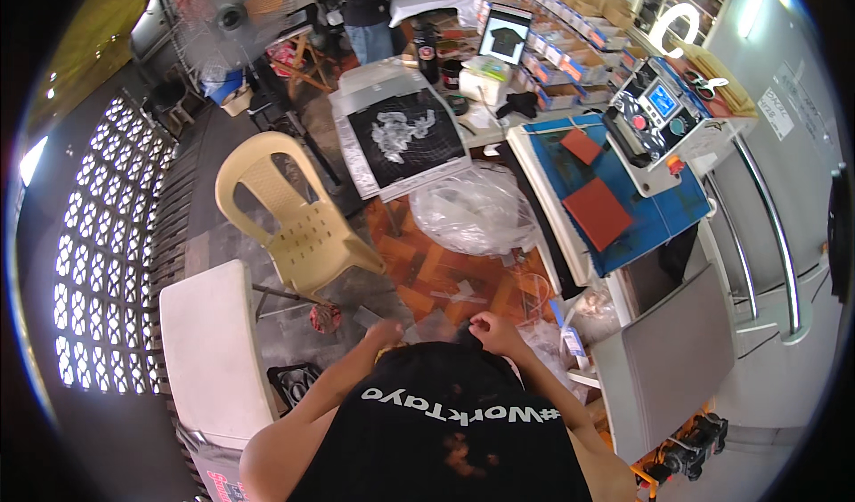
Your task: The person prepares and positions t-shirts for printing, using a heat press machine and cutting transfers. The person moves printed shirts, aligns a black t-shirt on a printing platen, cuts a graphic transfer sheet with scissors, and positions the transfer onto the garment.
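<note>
Both my hands are low in front of my black shirt point(445, 422). My left hand point(384, 332) is curled and slightly blurred, its fingers closed. A short gap to the right, my right hand point(492, 331) is closed too, with fingers and thumb drawn together. A small dark patch shows beside its fingertips. Between the hands there is a pale, see-through smear, perhaps thin plastic, too faint to name. What either hand grips is hidden.
Ahead are a beige plastic chair point(289, 221), a dark printed sheet point(396, 137) on a white board, and a crumpled clear plastic bag point(476, 212). At right stands a heat press point(655, 114) beside a blue-topped table point(646, 199). A white table point(218, 350) is at left. Another person point(370, 12) stands far back.
</note>
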`<control>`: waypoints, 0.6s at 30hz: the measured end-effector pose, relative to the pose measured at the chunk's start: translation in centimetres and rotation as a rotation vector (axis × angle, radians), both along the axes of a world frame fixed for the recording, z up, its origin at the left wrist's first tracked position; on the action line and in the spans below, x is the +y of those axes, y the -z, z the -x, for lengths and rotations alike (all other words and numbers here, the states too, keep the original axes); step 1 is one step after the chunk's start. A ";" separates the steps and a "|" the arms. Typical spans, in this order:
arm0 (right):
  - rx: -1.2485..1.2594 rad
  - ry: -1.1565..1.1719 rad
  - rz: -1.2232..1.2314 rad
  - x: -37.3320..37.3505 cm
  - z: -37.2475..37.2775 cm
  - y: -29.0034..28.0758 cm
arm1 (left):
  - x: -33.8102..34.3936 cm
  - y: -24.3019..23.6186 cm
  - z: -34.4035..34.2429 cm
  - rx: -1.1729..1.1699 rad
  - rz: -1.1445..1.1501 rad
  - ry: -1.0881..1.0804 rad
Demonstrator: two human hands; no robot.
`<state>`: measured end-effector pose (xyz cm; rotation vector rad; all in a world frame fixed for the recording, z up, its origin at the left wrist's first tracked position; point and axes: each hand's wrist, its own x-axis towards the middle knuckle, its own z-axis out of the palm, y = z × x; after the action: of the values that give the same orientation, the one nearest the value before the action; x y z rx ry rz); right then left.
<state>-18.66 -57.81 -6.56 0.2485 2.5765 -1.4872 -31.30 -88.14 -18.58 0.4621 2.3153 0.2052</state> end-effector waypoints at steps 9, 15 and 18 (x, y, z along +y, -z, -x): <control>0.353 0.126 -0.008 8.2 4.5 -15.9 | 15.4 -6.4 9.6 0.083 -0.668 -0.054; 0.570 0.250 -0.191 13.8 7.9 -21.2 | 8.4 6.2 10.6 0.056 -0.239 -0.014; 0.681 0.343 -0.366 16.8 10.6 -23.0 | 9.5 7.4 16.7 0.104 -0.074 0.422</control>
<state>-29.29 -41.04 16.46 0.2722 3.5114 -1.3520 -48.02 -78.65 -25.96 1.0032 2.2532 0.0609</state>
